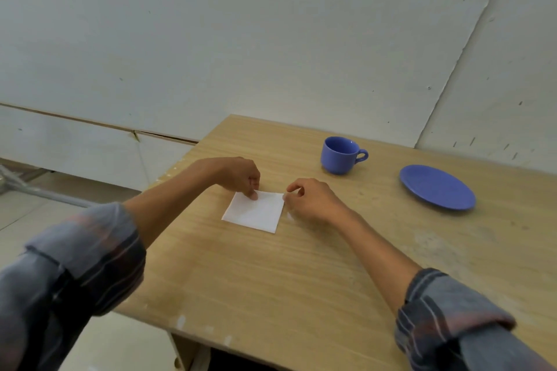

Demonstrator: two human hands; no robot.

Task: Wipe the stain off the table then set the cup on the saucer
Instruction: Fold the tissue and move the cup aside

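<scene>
A white folded napkin [255, 211] lies flat on the wooden table [271, 280]. My left hand [241, 175] presses its fingertips on the napkin's far left corner. My right hand [310, 199] pinches the napkin's far right corner between thumb and forefinger. A blue cup [339, 155] stands upright behind the hands, handle pointing right. A blue saucer [437, 187] lies to the right of the cup, apart from it and bare. A pale smear [434, 242] shows on the table right of my right forearm.
The table's left edge [168, 178] runs diagonally beside my left forearm, with the floor beyond it. A white wall [271, 39] stands close behind the table's far edge. The near edge has a dark opening beneath it.
</scene>
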